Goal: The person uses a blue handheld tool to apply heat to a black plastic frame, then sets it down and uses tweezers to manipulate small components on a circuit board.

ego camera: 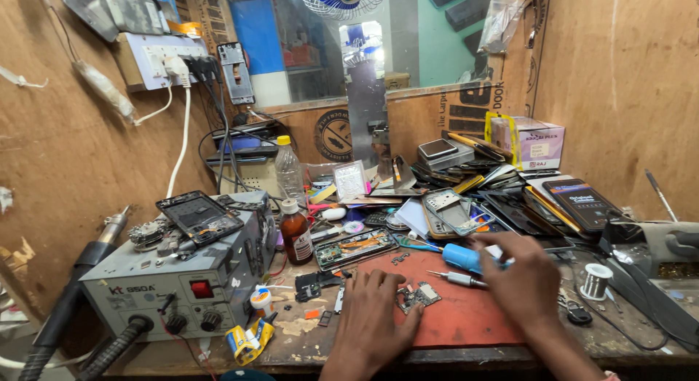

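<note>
My left hand (375,315) lies flat on the red work mat (466,315), fingers spread, its fingertips against a small phone circuit board (418,296). My right hand (520,279) is closed around the handle of a blue screwdriver (460,257) at the mat's far right. A thin silver-tipped screwdriver (457,279) lies on the mat between the two hands. An opened phone body (355,248) with exposed parts sits just beyond the mat.
A grey hot-air rework station (182,279) with a phone frame on top stands at left. A brown bottle (295,232) and a clear bottle (289,170) stand behind it. Stacked phones and screens (480,184), a solder spool (596,280) and boxes crowd the right.
</note>
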